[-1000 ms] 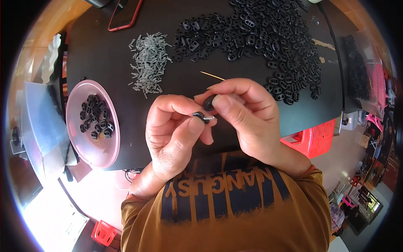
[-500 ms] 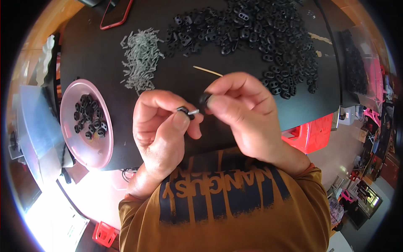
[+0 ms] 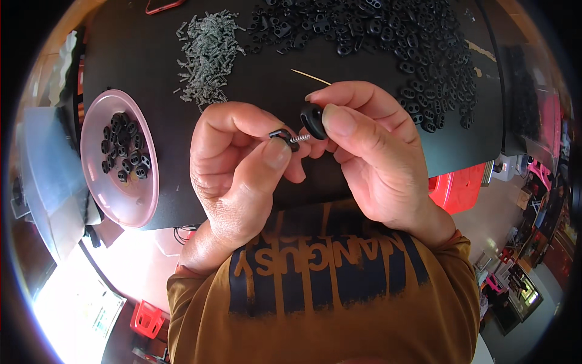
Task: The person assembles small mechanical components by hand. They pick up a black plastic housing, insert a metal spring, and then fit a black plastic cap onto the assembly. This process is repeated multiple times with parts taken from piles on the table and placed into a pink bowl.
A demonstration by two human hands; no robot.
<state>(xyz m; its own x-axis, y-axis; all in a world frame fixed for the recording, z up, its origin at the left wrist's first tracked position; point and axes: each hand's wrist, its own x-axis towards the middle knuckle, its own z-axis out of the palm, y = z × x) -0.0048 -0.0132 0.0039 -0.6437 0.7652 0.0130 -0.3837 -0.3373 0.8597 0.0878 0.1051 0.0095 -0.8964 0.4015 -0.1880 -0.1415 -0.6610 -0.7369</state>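
Between the thumb and fingers of my left hand (image 3: 239, 164) is a small black plunger piece of a cord lock (image 3: 280, 134). A short metal spring (image 3: 300, 139) sticks out of it toward the right. My right hand (image 3: 379, 139) pinches a black oval cord lock shell (image 3: 313, 121) at the spring's free end, slightly above it. Whether shell and spring touch, I cannot tell. Just beyond my right fingers lies a thin wooden stick (image 3: 310, 76), its near end hidden behind them.
A heap of small springs (image 3: 209, 57) lies at the far left. Black cord lock parts (image 3: 388, 36) spread across the back and right. On the left, a pink bowl (image 3: 151, 182) holds several black pieces. A red stool (image 3: 458, 189) stands beyond the dark table's (image 3: 151, 48) right edge.
The whole view has shifted, with the table's things higher in the picture. My right hand has tilted the shell, showing more of it, near the spring in my left hand.
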